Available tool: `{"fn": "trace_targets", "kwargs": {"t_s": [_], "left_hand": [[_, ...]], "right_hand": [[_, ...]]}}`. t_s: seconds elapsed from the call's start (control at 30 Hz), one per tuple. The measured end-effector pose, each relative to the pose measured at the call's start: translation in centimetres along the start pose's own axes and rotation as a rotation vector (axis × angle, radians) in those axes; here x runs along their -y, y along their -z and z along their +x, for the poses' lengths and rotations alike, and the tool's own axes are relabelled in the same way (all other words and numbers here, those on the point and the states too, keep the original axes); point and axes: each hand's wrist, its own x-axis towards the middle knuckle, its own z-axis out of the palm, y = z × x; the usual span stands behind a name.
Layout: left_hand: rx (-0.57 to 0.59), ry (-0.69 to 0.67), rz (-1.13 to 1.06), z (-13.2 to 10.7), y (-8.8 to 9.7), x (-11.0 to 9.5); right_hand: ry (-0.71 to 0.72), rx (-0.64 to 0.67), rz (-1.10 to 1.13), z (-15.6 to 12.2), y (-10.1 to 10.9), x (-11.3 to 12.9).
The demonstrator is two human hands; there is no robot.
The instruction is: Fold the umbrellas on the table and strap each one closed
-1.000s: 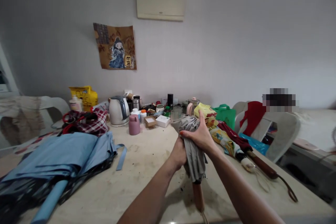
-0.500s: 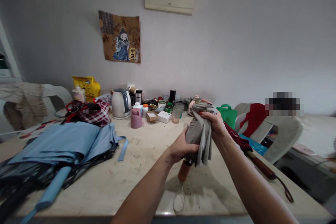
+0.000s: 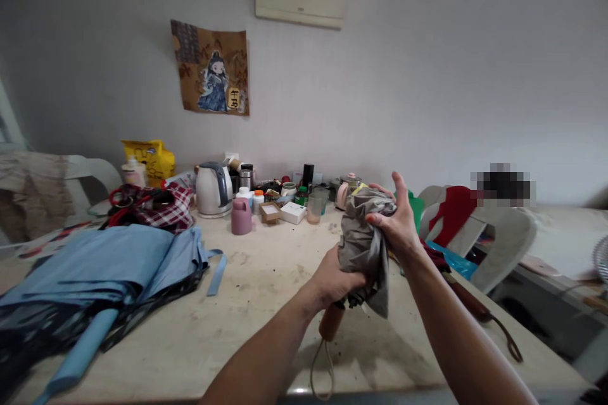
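A collapsed grey folding umbrella (image 3: 363, 234) is held up over the table, its fabric loose and creased. Its brown handle (image 3: 331, 321) points down, with a thin wrist loop hanging from it. My left hand (image 3: 338, 275) wraps around the lower canopy just above the handle. At the top, my right hand (image 3: 393, 212) pinches the fabric between thumb and some fingers, while one finger sticks up. Part of the right hand's grip is hidden behind the cloth. A light blue umbrella (image 3: 109, 259) lies folded at the left, on top of a dark patterned one.
On the right, a dark red umbrella with a brown handle (image 3: 470, 300) lies near the table edge. A white kettle (image 3: 211, 190), a pink jug (image 3: 241, 216), small boxes and bottles stand at the back. White chairs (image 3: 506, 247) flank the table.
The grey fabric has bunched differently, with a flap now hanging lower on the right. One finger of my right hand has lifted up. The view has shifted slightly.
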Motion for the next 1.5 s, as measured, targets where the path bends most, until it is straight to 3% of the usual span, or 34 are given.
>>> {"fn": "trace_targets", "kwargs": {"t_s": [0.07, 0.17, 0.4, 0.6, 0.73, 0.87, 1.0, 1.33, 1.43, 1.5], "left_hand": [[-0.012, 0.018, 0.012, -0.2, -0.2, 0.0], [0.114, 0.054, -0.123, -0.5, -0.1, 0.0], [0.453, 0.238, -0.512, -0.2, 0.5, 2.0], [0.342, 0.252, -0.521, -0.4, 0.0, 2.5], [0.295, 0.246, -0.479, -0.3, 0.6, 2.0], [0.397, 0.314, -0.535, -0.3, 1.5, 2.6], [0.5, 0.309, -0.651, -0.4, 1.7, 3.4], [0.461, 0.334, -0.696, -0.3, 1.7, 4.2], [0.409, 0.296, -0.74, -0.4, 1.7, 3.5], [0.356, 0.251, -0.778, -0.4, 1.9, 2.8]], "right_hand": [[-0.04, -0.115, -0.089, -0.2, -0.1, 0.4], [-0.119, -0.231, -0.04, -0.5, -0.5, 1.1], [-0.153, -0.177, 0.292, -0.4, -0.5, 1.9], [-0.164, -0.169, 0.394, -0.1, -0.4, 1.5], [-0.128, -0.029, 0.414, -0.2, 0.2, 0.7], [0.0, 0.183, 0.482, -0.3, 0.9, 0.6], [0.012, 0.253, 0.455, -0.1, 1.1, 0.3], [-0.108, 0.1, 0.342, -0.3, 0.7, -0.3], [-0.082, -0.003, 0.124, -1.1, 0.5, 0.7], [0.061, -0.151, -0.13, -2.7, 0.4, 1.8]]}}
